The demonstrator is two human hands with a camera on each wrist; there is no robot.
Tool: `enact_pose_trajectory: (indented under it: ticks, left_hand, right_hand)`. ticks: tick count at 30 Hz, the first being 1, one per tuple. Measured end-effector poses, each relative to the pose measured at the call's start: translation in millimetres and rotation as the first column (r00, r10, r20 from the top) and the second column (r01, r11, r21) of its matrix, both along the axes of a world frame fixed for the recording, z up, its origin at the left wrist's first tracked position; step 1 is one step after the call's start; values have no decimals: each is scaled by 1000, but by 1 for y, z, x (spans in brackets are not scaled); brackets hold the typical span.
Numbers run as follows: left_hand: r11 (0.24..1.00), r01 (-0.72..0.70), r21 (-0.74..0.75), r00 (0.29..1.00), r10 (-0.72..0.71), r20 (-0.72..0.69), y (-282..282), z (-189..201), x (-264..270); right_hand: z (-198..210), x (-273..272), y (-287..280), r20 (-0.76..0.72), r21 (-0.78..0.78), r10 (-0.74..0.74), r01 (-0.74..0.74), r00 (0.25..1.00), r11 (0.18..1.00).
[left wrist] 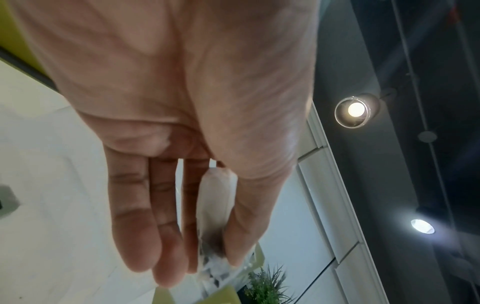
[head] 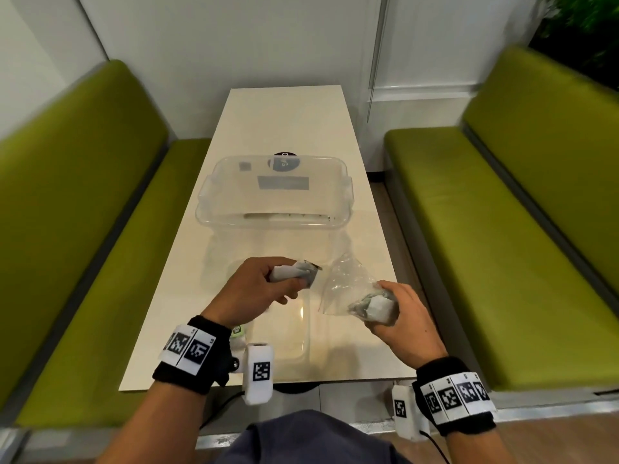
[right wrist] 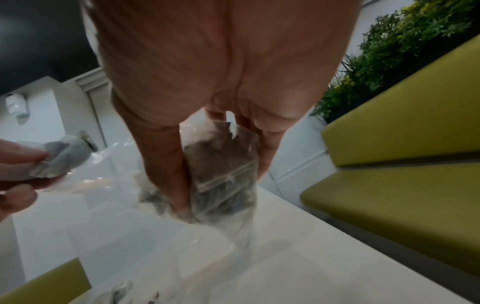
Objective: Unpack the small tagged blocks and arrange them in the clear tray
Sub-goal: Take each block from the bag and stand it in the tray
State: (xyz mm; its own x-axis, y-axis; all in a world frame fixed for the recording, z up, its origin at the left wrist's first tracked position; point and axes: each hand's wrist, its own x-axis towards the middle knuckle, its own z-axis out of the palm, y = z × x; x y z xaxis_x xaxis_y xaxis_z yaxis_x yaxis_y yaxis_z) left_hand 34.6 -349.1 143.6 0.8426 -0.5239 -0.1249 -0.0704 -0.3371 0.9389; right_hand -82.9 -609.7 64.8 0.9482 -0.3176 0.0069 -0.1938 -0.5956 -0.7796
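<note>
Pinching one small block (head: 294, 274), the left hand (head: 254, 289) hovers near the clear tray (head: 274, 192). Right hand (head: 402, 316) grips one plastic bag (head: 348, 279) holding more blocks, count unclear.

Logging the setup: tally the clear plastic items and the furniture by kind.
clear storage box: 1
clear tray: 1
clear plastic bag: 1
green bench: 2
table: 1
Total: 6
Tagged blocks: too bunched to count.
</note>
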Motion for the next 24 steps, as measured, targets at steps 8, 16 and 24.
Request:
enact_pose_trajectory:
  ticks: [8,16,24]
  left_hand:
    - [997,-42,58,998,44,-38,20,-17,3]
    - [997,33,64,999,-31,-30,36,-15,10]
    - [995,88,37,991,-92,100,45,-15,19]
  right_hand:
    - [-41,22,8,-444,-223,-160,64,882,973]
    - [-31,43,35,-571,-250,-146,-2,808,968]
    - [64,61,89,-276,456,53,82,960,886]
